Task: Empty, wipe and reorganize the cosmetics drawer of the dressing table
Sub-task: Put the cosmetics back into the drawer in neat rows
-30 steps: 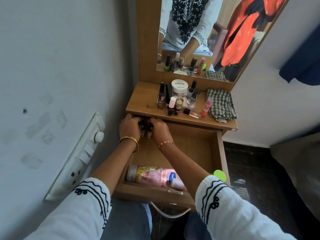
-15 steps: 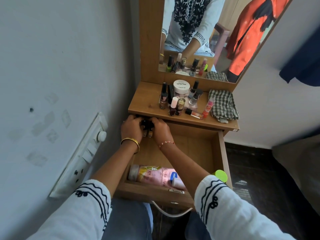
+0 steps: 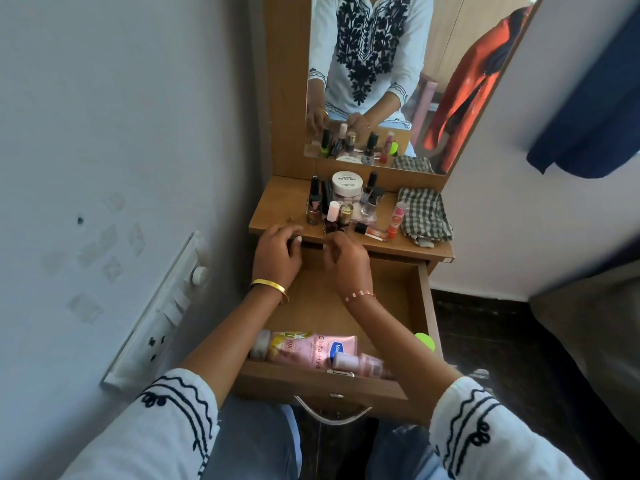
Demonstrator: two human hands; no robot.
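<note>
The wooden drawer of the dressing table stands pulled out. At its front lie a pink lotion bottle, a smaller pink bottle and a lime green cap. My left hand and my right hand hover side by side at the tabletop's front edge, above the back of the drawer. Both have their fingers curled downward, and anything inside them is hidden. Nail polish bottles and a white-lidded jar crowd the tabletop.
A checked cloth lies on the right of the tabletop, with a lip gloss tube and an orange tube beside it. A mirror rises behind. A wall switchboard is close on the left, and a bed edge on the right.
Both hands have risen from the back of the drawer to the tabletop's front edge. The small dark bottles seen between them earlier no longer show.
</note>
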